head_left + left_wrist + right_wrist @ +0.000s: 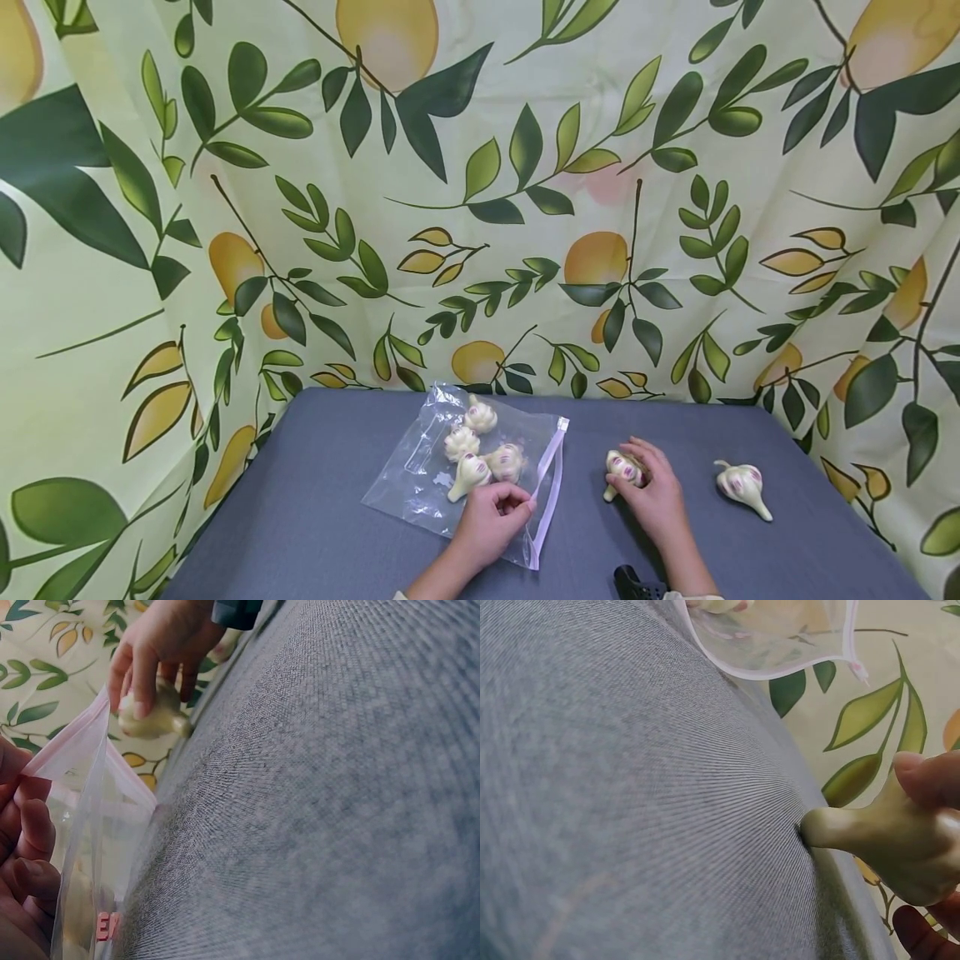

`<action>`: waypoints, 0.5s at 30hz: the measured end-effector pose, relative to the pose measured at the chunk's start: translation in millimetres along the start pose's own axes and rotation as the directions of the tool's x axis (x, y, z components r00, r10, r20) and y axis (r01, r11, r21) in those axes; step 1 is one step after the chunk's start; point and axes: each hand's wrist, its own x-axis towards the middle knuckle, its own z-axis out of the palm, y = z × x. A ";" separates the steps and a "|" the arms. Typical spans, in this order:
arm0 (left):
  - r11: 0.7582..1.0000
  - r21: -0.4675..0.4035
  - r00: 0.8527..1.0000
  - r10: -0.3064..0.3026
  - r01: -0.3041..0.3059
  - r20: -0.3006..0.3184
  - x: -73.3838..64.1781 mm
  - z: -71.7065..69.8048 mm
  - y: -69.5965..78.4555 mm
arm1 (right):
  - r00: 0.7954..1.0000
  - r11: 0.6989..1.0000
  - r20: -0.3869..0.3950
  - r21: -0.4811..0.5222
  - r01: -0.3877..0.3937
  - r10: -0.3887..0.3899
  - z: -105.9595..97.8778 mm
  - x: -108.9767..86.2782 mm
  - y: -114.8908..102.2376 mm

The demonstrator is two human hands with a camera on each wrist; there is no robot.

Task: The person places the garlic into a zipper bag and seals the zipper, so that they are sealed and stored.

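Note:
A clear zip bag (420, 487) with a pale pink zip edge lies on the grey table, several garlic bulbs (471, 472) inside it. My left hand (491, 521) pinches the bag's edge between thumb and fingers, and in the left wrist view the mouth gapes. To the right of the bag, my right hand (656, 492) grips another garlic bulb (624, 469) with thumb and fingers. The right wrist view shows that bulb's stem (836, 827) at the table surface. A separate garlic bulb (742, 485) lies farther right, apart from both hands.
The grey table (300, 500) ends at a fabric backdrop (480, 250) printed with leaves and yellow fruit, which also hangs along both sides. A dark strap (637, 583) is around the right wrist. The zip's slider (562, 424) sits at the bag's far corner.

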 end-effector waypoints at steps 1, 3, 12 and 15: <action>1.000 0.003 1.000 0.002 -0.002 -0.003 0.1 0.6 -1.0 | 1.000 1.000 -0.018 -0.004 0.000 0.000 0.4 0.0 -0.3; 1.000 0.010 1.000 0.003 -0.003 -0.010 0.1 1.8 -3.1 | 0.999 1.000 -0.045 -0.012 -0.012 0.011 0.8 0.0 -0.6; 1.000 0.014 1.000 0.010 -0.010 -0.010 -0.1 1.9 -4.6 | 0.992 0.989 -0.051 -0.078 -0.122 0.118 0.0 0.0 -1.9; 1.000 0.008 1.000 0.012 -0.012 -0.004 -0.6 0.5 -1.7 | 0.988 0.981 -0.036 -0.113 -0.156 0.153 -0.9 -0.1 -0.8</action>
